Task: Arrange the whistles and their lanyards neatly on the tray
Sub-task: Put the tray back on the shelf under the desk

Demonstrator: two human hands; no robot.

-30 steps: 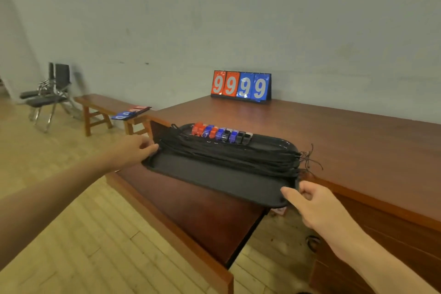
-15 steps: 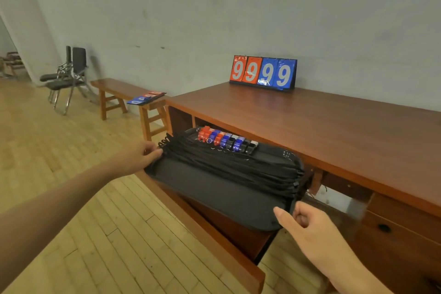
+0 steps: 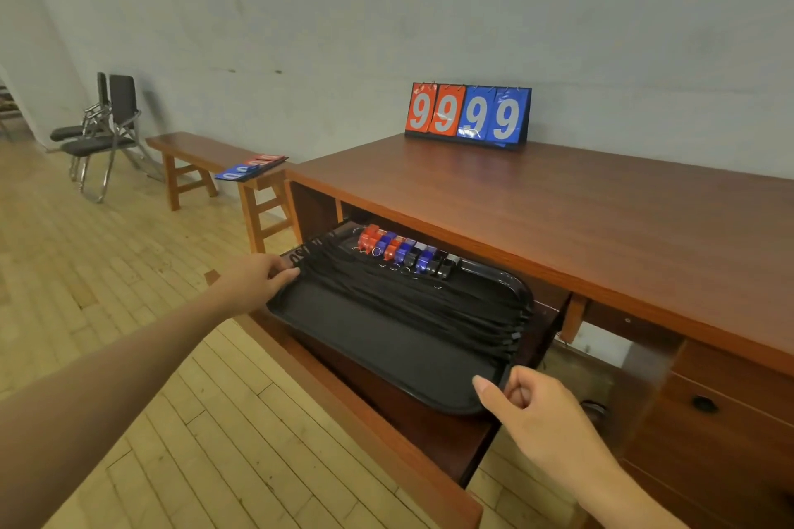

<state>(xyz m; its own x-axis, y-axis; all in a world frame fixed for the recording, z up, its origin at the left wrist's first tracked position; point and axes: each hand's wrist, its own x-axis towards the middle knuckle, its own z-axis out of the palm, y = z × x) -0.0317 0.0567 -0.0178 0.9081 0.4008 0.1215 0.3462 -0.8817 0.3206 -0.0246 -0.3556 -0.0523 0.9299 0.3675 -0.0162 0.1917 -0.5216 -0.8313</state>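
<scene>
A black tray lies over the pulled-out wooden drawer under the desk top. A row of red, blue and black whistles stands along the tray's far edge. Their black lanyards lie stretched side by side across the tray toward its right end. My left hand grips the tray's left rim. My right hand pinches the tray's near right corner. The far edge of the tray sits partly under the desk top.
The brown wooden desk carries a flip scoreboard showing 9999 at the wall. A wooden bench with a flat scoreboard stands left of the desk, folding chairs beyond it. Desk drawers are at right.
The tray, held by both hands, has come off the desk top and gone down and inward over the open drawer. Its far edge now reaches under the desk top.
</scene>
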